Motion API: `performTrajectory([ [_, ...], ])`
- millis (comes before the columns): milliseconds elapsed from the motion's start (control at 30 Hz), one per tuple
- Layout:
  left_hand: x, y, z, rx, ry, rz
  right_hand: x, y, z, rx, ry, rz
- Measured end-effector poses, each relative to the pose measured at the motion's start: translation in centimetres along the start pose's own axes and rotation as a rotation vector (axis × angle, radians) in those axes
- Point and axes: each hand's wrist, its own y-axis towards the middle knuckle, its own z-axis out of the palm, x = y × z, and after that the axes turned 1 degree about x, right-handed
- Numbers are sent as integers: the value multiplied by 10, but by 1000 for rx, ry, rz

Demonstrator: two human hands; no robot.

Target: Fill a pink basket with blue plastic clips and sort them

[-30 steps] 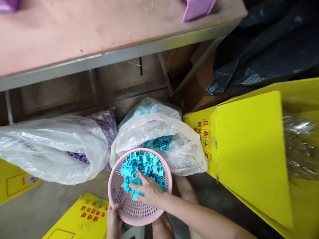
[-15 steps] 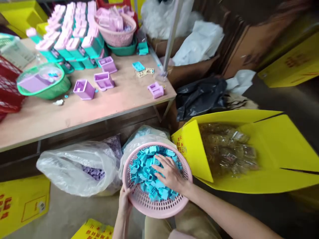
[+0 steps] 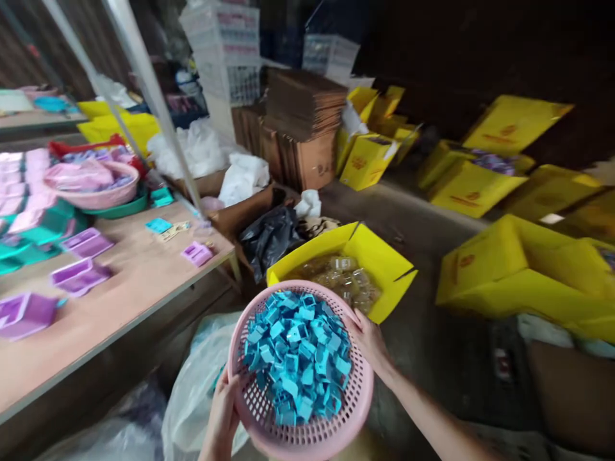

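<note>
A round pink plastic basket (image 3: 302,442) with a slotted wall is held in front of me between both hands. Many small blue plastic pieces (image 3: 298,352) are heaped inside it. On the left side, my left hand (image 3: 221,403) grips the rim, its thumb on top and the other fingers hidden beneath. At the upper right of the rim, my right hand (image 3: 368,339) is closed on the basket's edge. Just behind the basket stands an open yellow box (image 3: 391,272) containing clear plastic pieces (image 3: 353,278).
To the left, a table (image 3: 144,275) carries purple parts (image 3: 81,276) and a second pink basket (image 3: 93,192). A translucent bag (image 3: 192,384) stands below its edge. Yellow cartons (image 3: 480,275) line the right. A black bag (image 3: 271,237) and stacked cardboard (image 3: 305,115) are beyond.
My right hand has left the blue pieces and taken hold of the basket's right rim. The view has swung to the right, bringing more yellow cartons into sight.
</note>
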Motion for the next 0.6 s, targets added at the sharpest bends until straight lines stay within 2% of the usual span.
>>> performTrajectory([
  [167,25,-2,96,232,113,-50,-62,-26,-81,-295,34,158],
  [233,41,4,135,295,160,-51,-92,-37,-109,-366,44,201],
  [333,82,11,205,413,223,-77,-151,-49,-156,-444,61,271],
  [467,154,-1,309,551,257,-140,-235,-62,-238,-559,29,379],
  [533,181,-9,350,601,273,-189,-266,-68,-272,-578,44,402],
  [600,194,-8,382,616,317,-211,-287,-71,-292,-608,83,423],
])
